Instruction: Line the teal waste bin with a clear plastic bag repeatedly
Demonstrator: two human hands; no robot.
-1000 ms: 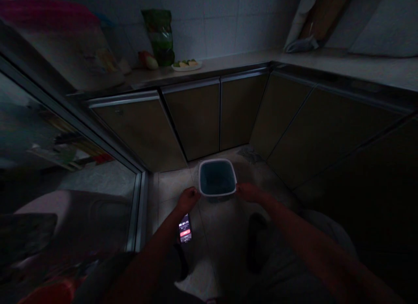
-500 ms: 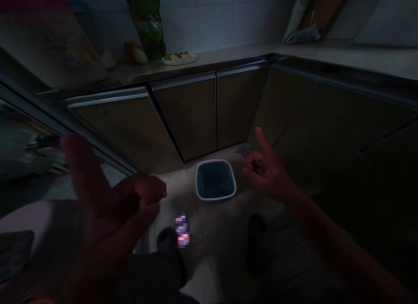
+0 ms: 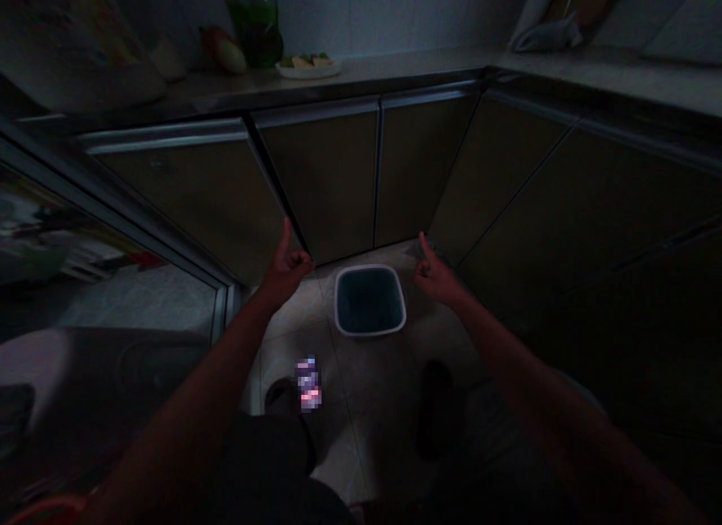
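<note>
My left hand [image 3: 289,273] hovers to the left of a blue basin [image 3: 369,301] with a white rim, its index finger stretched out and the other fingers curled. On the basin's right side, my right hand [image 3: 434,275] is held in a similar pose, index finger extended. Neither hand touches the basin, and nothing shows in either one. The basin stands on the tiled floor between them. A blurred-out, brightly lit rectangle [image 3: 308,383] appears near my left foot.
Cabinet doors [image 3: 319,186] run behind the basin under a countertop [image 3: 383,68]. On it are a plate of food [image 3: 308,68], a green bag [image 3: 256,25] and a grey cloth [image 3: 547,36]. A doorway frame [image 3: 219,307] is at the left.
My left hand has moved forward and away from the camera, towards the basin's left side. My right hand has shifted slightly left and up. The view has tilted down slightly.
</note>
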